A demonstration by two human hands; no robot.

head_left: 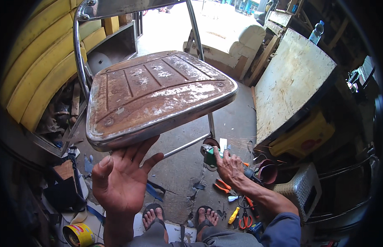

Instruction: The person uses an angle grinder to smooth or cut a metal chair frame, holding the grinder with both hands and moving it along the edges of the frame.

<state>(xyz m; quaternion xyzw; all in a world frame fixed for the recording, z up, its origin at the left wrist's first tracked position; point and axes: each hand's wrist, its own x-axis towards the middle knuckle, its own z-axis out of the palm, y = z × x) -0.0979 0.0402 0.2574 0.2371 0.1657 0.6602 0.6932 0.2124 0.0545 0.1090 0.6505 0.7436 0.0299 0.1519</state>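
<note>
A metal chair with a rusty, scuffed seat (pixel 158 84) and a chrome frame stands tilted before me. My left hand (pixel 123 181) is palm up under the seat's front edge, its fingers reaching beneath and bearing against it; some fingertips are hidden by the seat. In my right hand (pixel 230 166) is a green angle grinder (pixel 210 158), gripped round its body. Its disc is at the lower end of a chrome chair leg (pixel 211 125), beside the crossbar (pixel 187 145). Sparks (pixel 243 142) fly off to the right.
Orange-handled pliers (pixel 222 186), a yellow-handled tool (pixel 234 215) and scissors (pixel 245 221) lie by my right foot. A yellow can (pixel 79 234) sits lower left. Yellow cushions (pixel 43 61) are stacked left; a pale board (pixel 292 78) and a woven stool (pixel 300 187) stand right.
</note>
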